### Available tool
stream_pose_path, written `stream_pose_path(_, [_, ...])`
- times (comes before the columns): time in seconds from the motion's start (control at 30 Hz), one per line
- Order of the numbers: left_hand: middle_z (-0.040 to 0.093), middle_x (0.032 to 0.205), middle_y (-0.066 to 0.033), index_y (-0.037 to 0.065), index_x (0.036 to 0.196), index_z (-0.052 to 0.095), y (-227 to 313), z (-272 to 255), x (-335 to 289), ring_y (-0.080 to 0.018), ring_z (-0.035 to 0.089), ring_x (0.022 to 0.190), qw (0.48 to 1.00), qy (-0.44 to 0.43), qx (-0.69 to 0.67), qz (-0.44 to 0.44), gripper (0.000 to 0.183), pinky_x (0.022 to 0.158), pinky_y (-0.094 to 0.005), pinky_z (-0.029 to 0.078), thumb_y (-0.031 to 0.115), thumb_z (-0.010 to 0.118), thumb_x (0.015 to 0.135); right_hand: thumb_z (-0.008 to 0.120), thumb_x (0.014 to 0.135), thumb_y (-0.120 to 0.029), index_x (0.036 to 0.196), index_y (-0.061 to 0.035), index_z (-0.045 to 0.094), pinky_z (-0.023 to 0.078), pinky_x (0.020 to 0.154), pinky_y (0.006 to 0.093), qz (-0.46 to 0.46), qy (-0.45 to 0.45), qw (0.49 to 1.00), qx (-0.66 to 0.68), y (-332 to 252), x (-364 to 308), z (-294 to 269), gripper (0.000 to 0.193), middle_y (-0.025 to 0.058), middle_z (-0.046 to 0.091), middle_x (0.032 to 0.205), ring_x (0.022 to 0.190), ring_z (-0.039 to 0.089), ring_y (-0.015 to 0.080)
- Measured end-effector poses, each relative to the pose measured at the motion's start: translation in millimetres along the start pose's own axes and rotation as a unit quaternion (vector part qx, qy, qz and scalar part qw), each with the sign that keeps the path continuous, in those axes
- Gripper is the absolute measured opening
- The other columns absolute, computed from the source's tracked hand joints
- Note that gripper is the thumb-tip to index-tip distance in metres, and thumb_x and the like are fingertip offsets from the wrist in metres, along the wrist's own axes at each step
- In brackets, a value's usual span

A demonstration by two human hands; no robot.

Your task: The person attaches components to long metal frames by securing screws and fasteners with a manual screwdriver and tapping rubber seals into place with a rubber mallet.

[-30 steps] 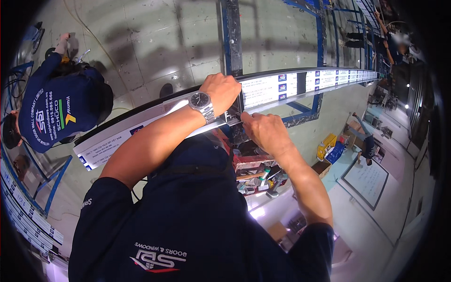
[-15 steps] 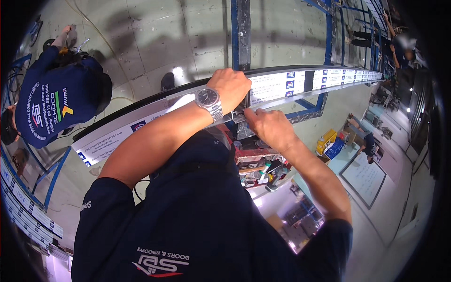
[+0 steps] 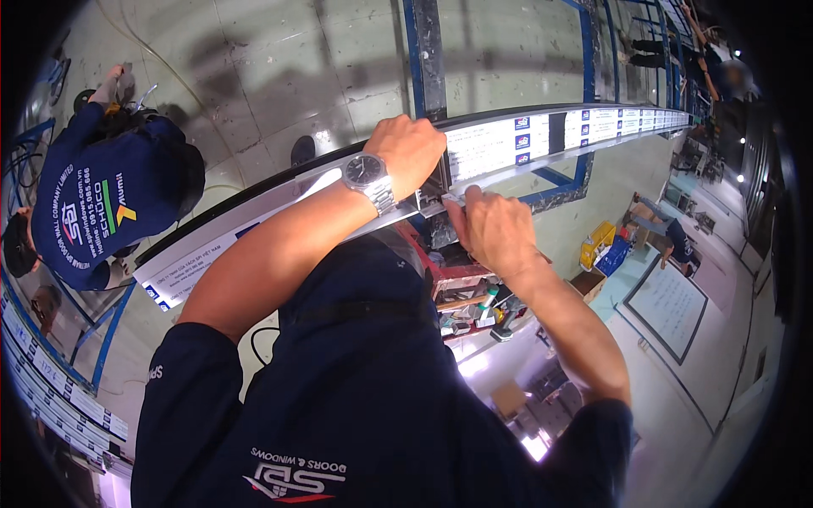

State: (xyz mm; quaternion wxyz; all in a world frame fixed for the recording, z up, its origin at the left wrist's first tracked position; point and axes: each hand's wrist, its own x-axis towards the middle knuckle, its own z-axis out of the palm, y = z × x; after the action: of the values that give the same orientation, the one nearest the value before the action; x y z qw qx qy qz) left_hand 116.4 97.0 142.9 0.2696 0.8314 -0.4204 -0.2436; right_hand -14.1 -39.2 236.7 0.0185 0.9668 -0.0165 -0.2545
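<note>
A long metal profile (image 3: 496, 146), covered with white printed film and edged in black, runs across in front of me. My left hand (image 3: 408, 154), with a steel watch (image 3: 366, 172) on the wrist, is closed over the profile, its fingertips hidden beyond the far edge. Just right of it, a dark gap (image 3: 438, 175) breaks the white film. At the near edge my right hand (image 3: 494, 229) is closed, thumb and forefinger pinched beside a small shiny metal piece (image 3: 430, 203). What the pinch holds is partly hidden.
Blue steel frames (image 3: 590, 59) stand beneath and beyond the profile. A red tool cart (image 3: 461, 288) with tools is below my right forearm. A co-worker in navy (image 3: 118, 182) crouches at left. Another person (image 3: 677, 241) bends by a whiteboard (image 3: 666, 306) at right.
My right hand has shifted slightly down and right beside the gap, its fingers still pinched. My left hand stays on the profile. The view has tilted slightly.
</note>
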Motion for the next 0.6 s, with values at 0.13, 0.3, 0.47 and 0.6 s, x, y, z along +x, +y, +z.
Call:
stream_pose_path(0.13, [0.077,0.092,-0.0214,0.003,0.091,0.081,2,-5,-3,-0.0397,0.078,0.091,1.0,-0.004,0.011,0.005,0.017,0.08,-0.0488,0.063,0.009,0.065,0.089,0.067,0.103,-0.03,0.071,-0.0063,0.062,0.057,0.054,0.0475,-0.037,0.024,0.999,0.021,10,4,27,0.04,0.0179,0.068,0.064,0.059,0.071,0.0375])
stream_pose_path(0.3, [0.077,0.092,-0.0224,0.001,0.089,0.08,2,-7,-4,-0.0414,0.077,0.09,1.0,0.006,0.017,-0.001,0.016,0.078,-0.0506,0.063,0.008,0.065,0.088,0.066,0.103,-0.03,0.071,-0.0057,0.064,0.058,0.055,0.0481,-0.054,0.04,0.996,0.059,17,8,32,0.04,0.0182,0.068,0.064,0.059,0.071,0.0384])
stream_pose_path(0.47, [0.072,0.088,-0.029,-0.003,0.09,0.073,9,2,1,-0.0491,0.072,0.085,0.999,0.017,0.012,0.028,0.02,0.078,-0.0573,0.058,0.018,0.075,0.09,0.064,0.102,-0.032,0.074,-0.0043,0.071,0.061,0.06,0.0484,-0.025,0.046,0.997,0.057,23,-5,31,0.04,0.0181,0.071,0.067,0.063,0.074,0.0386])
stream_pose_path(0.6, [0.072,0.086,-0.0256,0.001,0.09,0.074,8,18,4,-0.0469,0.071,0.085,1.0,0.003,0.018,0.016,0.023,0.076,-0.0562,0.055,0.024,0.075,0.091,0.07,0.096,-0.049,0.089,-0.0034,0.075,0.062,0.066,0.0469,0.043,0.064,0.992,0.104,15,-21,32,0.046,0.0161,0.075,0.075,0.073,0.077,0.0343])
